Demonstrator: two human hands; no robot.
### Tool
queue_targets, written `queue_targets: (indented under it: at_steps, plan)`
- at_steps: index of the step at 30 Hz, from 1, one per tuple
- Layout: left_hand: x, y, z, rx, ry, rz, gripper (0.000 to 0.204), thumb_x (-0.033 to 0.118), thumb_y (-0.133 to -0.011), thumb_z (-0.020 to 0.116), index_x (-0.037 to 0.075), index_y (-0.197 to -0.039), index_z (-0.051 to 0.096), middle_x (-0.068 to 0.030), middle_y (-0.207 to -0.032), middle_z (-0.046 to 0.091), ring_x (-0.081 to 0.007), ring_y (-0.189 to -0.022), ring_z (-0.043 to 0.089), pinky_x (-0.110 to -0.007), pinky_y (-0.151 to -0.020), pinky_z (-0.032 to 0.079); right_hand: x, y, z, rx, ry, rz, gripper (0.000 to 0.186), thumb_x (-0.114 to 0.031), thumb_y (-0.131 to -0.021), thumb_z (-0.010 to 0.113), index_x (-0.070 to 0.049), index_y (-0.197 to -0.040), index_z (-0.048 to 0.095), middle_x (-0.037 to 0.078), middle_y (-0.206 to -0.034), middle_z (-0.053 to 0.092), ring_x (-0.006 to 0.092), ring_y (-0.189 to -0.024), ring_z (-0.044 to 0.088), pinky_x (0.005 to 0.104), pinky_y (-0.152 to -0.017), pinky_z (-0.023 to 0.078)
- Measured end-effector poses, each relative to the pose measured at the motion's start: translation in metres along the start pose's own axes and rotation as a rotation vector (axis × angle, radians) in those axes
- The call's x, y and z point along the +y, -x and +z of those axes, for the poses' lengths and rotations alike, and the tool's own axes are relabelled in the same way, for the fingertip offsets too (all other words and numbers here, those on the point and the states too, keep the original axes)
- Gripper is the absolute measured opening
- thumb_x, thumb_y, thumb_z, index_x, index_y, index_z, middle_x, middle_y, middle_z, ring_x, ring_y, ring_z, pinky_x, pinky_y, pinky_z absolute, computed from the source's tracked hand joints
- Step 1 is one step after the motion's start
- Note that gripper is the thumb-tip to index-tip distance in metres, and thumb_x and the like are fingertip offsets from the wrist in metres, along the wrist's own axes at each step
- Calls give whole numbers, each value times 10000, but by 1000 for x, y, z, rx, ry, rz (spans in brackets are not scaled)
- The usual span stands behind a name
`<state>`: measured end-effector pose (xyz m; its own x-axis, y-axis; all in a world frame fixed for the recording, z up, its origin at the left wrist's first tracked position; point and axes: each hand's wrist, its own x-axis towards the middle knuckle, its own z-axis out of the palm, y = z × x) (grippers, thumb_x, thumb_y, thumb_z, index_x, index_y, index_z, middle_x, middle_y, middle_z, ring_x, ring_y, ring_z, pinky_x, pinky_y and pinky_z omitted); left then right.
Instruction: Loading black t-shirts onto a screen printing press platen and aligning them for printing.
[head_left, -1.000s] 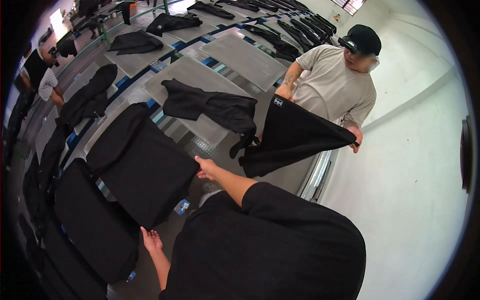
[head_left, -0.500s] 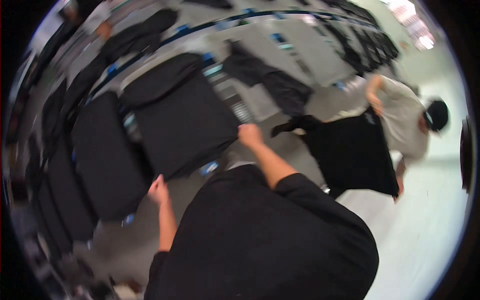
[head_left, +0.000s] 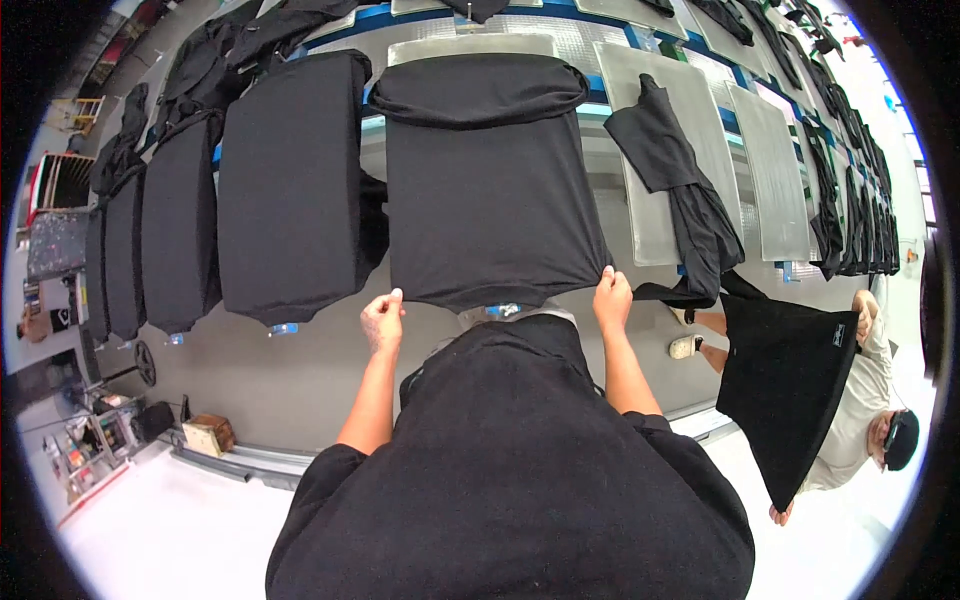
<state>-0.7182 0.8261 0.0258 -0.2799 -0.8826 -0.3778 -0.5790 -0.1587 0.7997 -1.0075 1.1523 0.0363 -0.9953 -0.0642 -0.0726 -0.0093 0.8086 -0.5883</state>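
Note:
Straight ahead, a black shirt (head_left: 485,200) is stretched over a flat pale board (head_left: 470,46), with a roll of its fabric bunched near the far end. My left hand (head_left: 382,320) pinches the near left corner of the shirt's hem. At the near right corner, my right hand (head_left: 612,298) grips the hem between thumb and fingers, drawing the cloth out sideways. Between the hands the hem sags slightly above a blue-and-white fitting (head_left: 502,311) at the board's near end.
Several more boards covered in black fabric (head_left: 290,190) stand in a row to the left. On the right, a black garment (head_left: 690,190) lies loosely across a board (head_left: 652,222). Near right, a person in a cap (head_left: 902,440) holds up a black shirt (head_left: 785,370). A wooden box (head_left: 208,435) sits lower left.
My view has swung round and sharpened, so the shirt now lies squarely ahead. Both hands still hold its hem. The other person's shirt now hangs lower and more tilted.

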Motion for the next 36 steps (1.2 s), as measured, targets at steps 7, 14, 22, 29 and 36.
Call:
queue_targets:
  at_steps: [7,14,22,29,36]
  plan:
    - [22,-47,1,84,-285,5,479,425,-922,737,44,-685,569,7,-587,546,-90,-554,507,-299,-554,427,-28,-58,8,-41,-26,-11,260,-250,-957,638,-5,-994,558,188,-928,610,370,-845,605,468,-784,489]
    - [162,-204,42,-42,-162,410,387,359,-918,736,17,-1095,699,-134,-989,719,-205,-878,682,-344,-813,538,-137,-240,54,-55,-154,-455,396,-260,-918,715,13,-1174,588,186,-1075,624,357,-1054,615,427,-909,502]
    - [276,-405,127,-222,-350,578,678,229,-868,758,23,-1457,493,-233,-1346,621,-311,-1274,597,-400,-1045,477,-227,-416,144,-394,-16,-430,533,-314,-946,640,5,-1366,561,255,-1401,559,364,-1319,535,406,-1112,407]
    - [301,-439,116,-402,-467,440,290,240,-845,815,26,-1034,764,20,-756,640,-77,-716,566,-248,-690,468,-230,-436,133,-125,218,-745,252,-309,-982,591,-80,-943,688,127,-804,702,351,-857,660,479,-967,396]
    - [301,-483,143,-172,-412,613,301,339,-851,795,57,-952,767,-20,-729,698,-87,-687,629,-256,-665,481,-256,-472,160,-140,238,-524,318,-353,-981,605,-55,-1048,696,174,-990,723,366,-1021,660,477,-1004,416]
